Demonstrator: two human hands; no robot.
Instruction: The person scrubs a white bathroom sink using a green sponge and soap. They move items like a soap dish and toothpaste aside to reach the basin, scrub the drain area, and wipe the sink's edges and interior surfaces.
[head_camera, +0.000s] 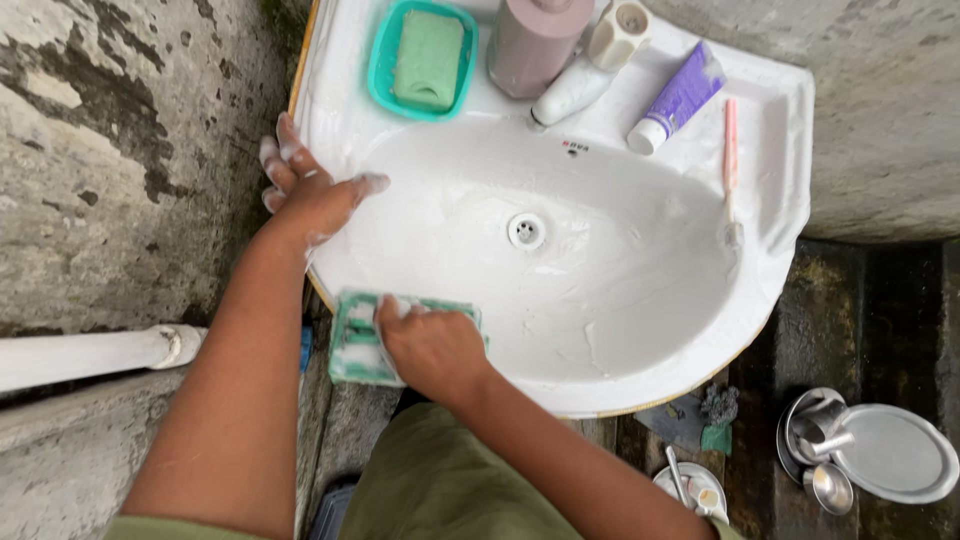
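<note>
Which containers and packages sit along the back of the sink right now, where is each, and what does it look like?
Soap dish: back ledge, left; teal rectangular tray holding a green bar.
Bottle: back ledge, centre; mauve-grey cylinder, upright.
White tube: beside the bottle, lying down, cap toward the basin.
Purple tube: back ledge, right; lying down, white cap.
No signs or screens.

open sink basin (600, 290), bottles (535, 40) crowding back ledge

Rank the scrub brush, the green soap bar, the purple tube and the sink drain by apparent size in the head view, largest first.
1. Scrub brush, under the right hand, partly hidden
2. Green soap bar
3. Purple tube, close to the soap, unsure
4. Sink drain
</note>
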